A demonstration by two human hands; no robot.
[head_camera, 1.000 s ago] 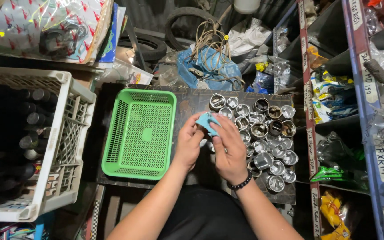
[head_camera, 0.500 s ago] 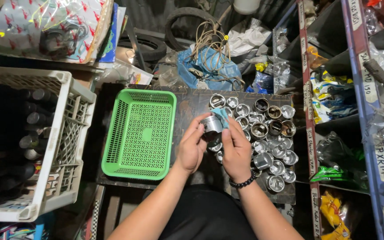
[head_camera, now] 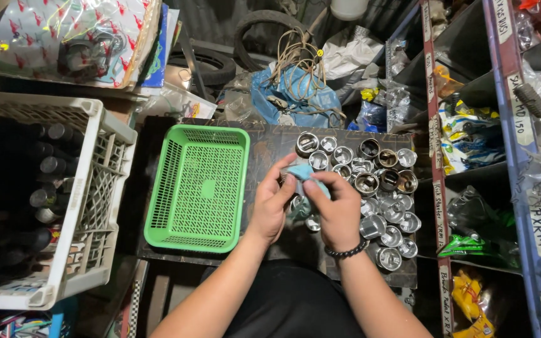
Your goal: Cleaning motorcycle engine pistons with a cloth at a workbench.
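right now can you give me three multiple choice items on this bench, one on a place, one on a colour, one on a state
1. Where does the green plastic mesh basket lie?
A. to the left of the hands
B. on top of the metal cups
C. on the right-hand shelf

2. What colour is the cloth held between the hands?
A. red
B. light blue
C. yellow

3. How is the green plastic mesh basket?
A. full of metal parts
B. upside down
C. empty

Answers: 1 A, it sits left of the left hand, apart from the cluster of round silver metal cups. 2 B, light blue cloth shows between the left hand and right hand. 3 C, only its bare mesh floor shows.
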